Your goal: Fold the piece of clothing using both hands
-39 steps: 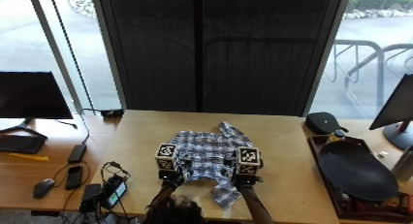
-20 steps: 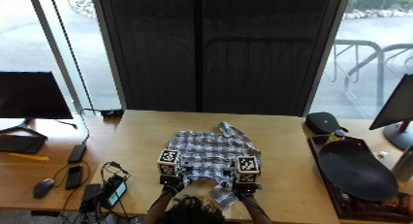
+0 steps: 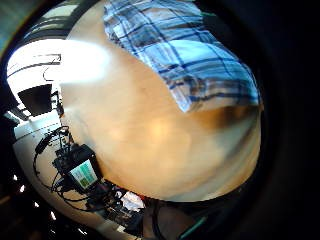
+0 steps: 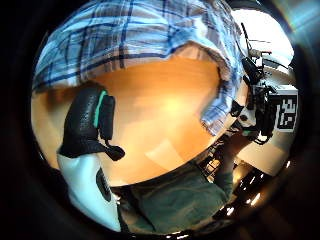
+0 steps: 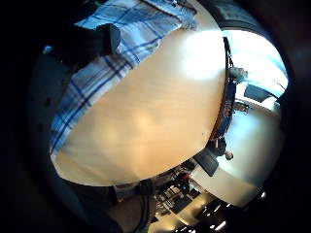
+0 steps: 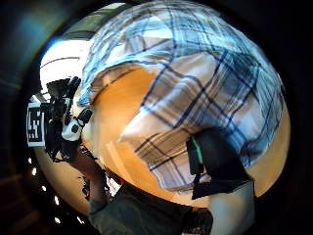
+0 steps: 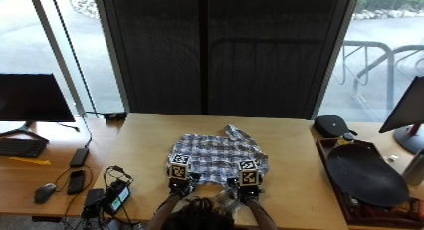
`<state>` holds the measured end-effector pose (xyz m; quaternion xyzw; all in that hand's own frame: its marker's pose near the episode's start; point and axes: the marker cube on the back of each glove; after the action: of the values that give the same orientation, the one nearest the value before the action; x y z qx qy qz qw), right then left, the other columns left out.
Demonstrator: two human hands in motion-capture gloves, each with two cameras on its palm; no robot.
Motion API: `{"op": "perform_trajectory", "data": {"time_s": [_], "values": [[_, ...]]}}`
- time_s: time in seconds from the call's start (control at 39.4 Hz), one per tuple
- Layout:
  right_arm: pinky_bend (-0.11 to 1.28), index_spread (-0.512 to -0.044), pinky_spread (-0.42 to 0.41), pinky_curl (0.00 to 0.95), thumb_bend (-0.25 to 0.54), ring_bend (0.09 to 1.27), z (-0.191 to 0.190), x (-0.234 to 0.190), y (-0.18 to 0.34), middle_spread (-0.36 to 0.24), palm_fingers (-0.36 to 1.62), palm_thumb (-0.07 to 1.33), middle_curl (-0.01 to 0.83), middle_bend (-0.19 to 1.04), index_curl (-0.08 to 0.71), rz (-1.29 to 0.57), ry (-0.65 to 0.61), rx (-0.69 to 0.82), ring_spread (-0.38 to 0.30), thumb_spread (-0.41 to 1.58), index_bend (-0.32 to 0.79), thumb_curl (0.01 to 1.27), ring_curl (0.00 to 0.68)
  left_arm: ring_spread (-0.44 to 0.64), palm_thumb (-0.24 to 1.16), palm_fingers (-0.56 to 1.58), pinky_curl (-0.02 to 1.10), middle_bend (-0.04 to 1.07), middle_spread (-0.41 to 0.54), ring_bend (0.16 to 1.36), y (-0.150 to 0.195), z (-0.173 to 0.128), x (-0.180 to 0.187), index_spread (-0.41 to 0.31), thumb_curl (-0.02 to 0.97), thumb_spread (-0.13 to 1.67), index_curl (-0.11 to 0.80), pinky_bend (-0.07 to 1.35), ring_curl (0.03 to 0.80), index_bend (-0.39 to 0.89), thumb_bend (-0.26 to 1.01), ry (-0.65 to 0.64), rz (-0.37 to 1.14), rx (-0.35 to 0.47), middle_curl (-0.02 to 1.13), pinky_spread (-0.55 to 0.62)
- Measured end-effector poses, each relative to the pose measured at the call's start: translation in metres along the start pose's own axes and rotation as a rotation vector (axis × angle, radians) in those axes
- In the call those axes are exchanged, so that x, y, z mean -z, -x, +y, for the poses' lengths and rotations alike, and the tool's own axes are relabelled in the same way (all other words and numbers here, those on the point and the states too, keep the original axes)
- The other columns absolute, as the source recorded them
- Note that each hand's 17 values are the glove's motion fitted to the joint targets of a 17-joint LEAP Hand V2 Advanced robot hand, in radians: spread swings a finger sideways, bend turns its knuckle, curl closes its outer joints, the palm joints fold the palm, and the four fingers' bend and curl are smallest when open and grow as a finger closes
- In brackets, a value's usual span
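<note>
presently the blue-and-white plaid shirt (image 7: 218,158) lies rumpled on the wooden worktop (image 7: 146,140), near its front edge, with one part trailing toward the far side. both hands sit at the near hem, set apart. the left hand (image 7: 179,184) appears to have the left corner lifted; its thumb (image 4: 92,122) shows straight over bare wood, so whether it actually pinches cloth cannot be told. the right hand (image 7: 246,189) has its thumb (image 6: 215,161) pressed onto the cloth, and the raised fold suggests a pinch on the right corner. judgement: the fold is barely begun. to do this step well, both corners should be secured evenly, the hem drawn taut between them, then carried away from the person in one level motion, so the creases flatten rather than bunch.
</note>
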<state>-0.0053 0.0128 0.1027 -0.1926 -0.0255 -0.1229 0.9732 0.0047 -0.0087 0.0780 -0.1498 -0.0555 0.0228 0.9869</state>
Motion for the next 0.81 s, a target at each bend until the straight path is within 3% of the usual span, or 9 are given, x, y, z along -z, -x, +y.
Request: {"op": "perform_trajectory", "data": {"time_s": [0.05,0.13,0.3,0.48,0.69,0.81], "values": [[0.74,-0.34,0.197,0.364,0.003,0.48,-0.002,-0.004,-0.01,-0.013,0.28,0.69,0.301,0.19,0.196,0.063,0.037,-0.101,0.078,1.12,0.1,0.38,0.299,0.34,0.52,0.21,0.29,0.2,0.11,0.56,0.0,-0.002,-0.003,-0.089,0.342,1.18,0.307,0.45,0.278,0.16,0.02,0.025,0.014,0.001,0.36,0.39],[0.72,-0.336,0.189,0.356,-0.002,0.51,-0.003,-0.006,-0.013,-0.023,0.34,0.71,0.302,0.18,0.202,0.071,0.052,-0.131,0.049,1.12,0.13,0.37,0.307,0.32,0.57,0.26,0.29,0.21,0.098,0.57,-0.002,0.0,-0.007,-0.09,0.349,1.2,0.31,0.45,0.283,0.15,0.04,0.075,0.061,-0.003,0.36,0.38],[0.64,-0.347,0.155,0.335,-0.009,0.53,-0.01,-0.003,-0.014,-0.065,0.51,0.72,0.314,0.19,0.248,0.138,-0.064,-0.147,-0.03,1.16,0.21,0.36,0.317,0.24,0.63,0.41,0.28,0.22,0.051,0.57,-0.001,0.006,-0.009,-0.102,0.353,1.24,0.343,0.38,0.288,0.21,0.05,0.081,0.041,0.035,0.38,0.33],[0.54,-0.349,0.095,0.311,0.013,0.53,-0.005,0.003,-0.017,-0.12,0.73,0.79,0.331,0.2,0.298,0.223,-0.153,-0.203,-0.121,1.21,0.22,0.35,0.327,0.16,0.65,0.53,0.28,0.21,0.008,0.54,0.0,0.004,-0.004,-0.128,0.35,1.27,0.38,0.32,0.293,0.23,0.03,-0.064,-0.011,0.052,0.39,0.27],[0.47,-0.341,0.001,0.304,0.035,0.5,-0.007,0.008,-0.015,-0.193,0.96,0.89,0.355,0.19,0.342,0.301,-0.245,-0.165,-0.2,1.22,0.22,0.36,0.338,0.03,0.7,0.73,0.27,0.21,-0.071,0.54,0.005,0.002,0.0,-0.174,0.357,1.27,0.411,0.22,0.303,0.25,0.03,-0.164,-0.06,0.076,0.4,0.18],[0.44,-0.333,-0.082,0.314,0.035,0.5,-0.017,0.007,-0.021,-0.234,1.14,0.92,0.375,0.2,0.366,0.319,-0.232,-0.137,-0.243,1.23,0.19,0.36,0.357,-0.07,0.74,0.88,0.26,0.23,-0.132,0.54,0.005,-0.001,0.008,-0.206,0.369,1.24,0.432,0.15,0.321,0.26,0.02,-0.189,-0.014,0.018,0.42,0.12]]}}
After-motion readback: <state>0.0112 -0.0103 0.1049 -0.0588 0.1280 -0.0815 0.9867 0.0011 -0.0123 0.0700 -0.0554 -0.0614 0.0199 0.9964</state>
